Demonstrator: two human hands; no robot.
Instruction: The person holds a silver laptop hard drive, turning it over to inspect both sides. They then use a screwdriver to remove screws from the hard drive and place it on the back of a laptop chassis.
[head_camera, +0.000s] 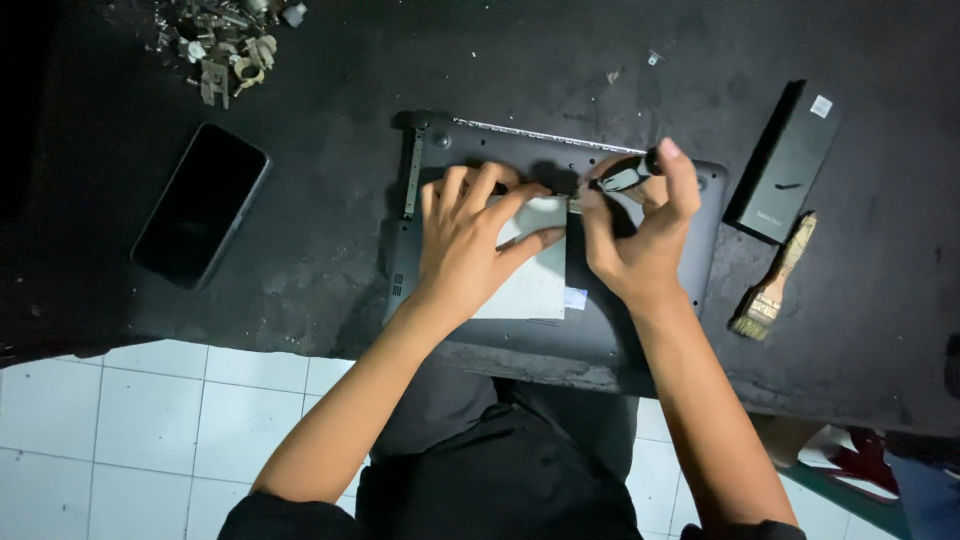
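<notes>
Fingers (655, 185) of the right hand (635, 235) are closed on a black-handled screwdriver (622, 177) (tip pointing left); the left hand (475, 235) is spread flat on the adjacent silver rectangular plate (535, 285).

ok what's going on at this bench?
A person has a dark laptop base lying on the black table. The left hand presses flat on a silver rectangular drive in it. The right hand holds a black-handled screwdriver at the drive's top corner. A phone, a paintbrush, a black box and loose metal parts lie around.
</notes>
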